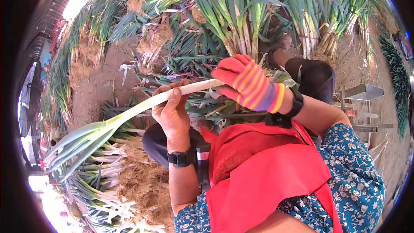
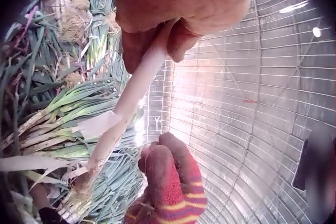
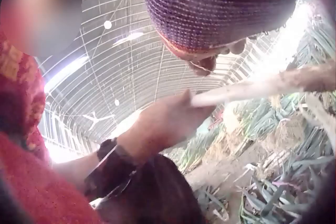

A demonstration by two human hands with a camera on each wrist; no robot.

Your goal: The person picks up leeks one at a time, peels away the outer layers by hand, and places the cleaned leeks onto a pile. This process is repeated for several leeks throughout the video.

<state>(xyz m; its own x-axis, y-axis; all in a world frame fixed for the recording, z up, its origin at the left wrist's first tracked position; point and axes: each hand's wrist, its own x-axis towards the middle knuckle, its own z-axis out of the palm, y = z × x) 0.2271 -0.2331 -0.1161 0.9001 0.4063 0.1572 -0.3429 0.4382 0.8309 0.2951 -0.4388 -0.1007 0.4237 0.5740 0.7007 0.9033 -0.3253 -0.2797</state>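
A long white-stemmed green onion (image 1: 159, 98) slants across the head view, its green leaves spread at the lower left. My bare left hand (image 1: 172, 114) grips the pale stem between thumb and fingers, as the left wrist view shows with the hand (image 2: 184, 8) above the stem (image 2: 123, 103). My right hand (image 1: 254, 84), in a striped glove, is around the stem's other end in the head view. In the left wrist view its loosely bent fingers (image 2: 165, 169) are apart from the stem, and in the right wrist view the glove (image 3: 220, 14) hangs above the stem (image 3: 252, 90).
Upright onion bundles (image 1: 241, 17) stand beyond my hands. A pile of onions with tan roots (image 1: 144, 177) lies at the lower left. Loose green leaves (image 1: 194, 43) cover ground ahead. A metal stand (image 1: 364, 92) is at the right, and a red apron (image 1: 267, 172) covers my lap.
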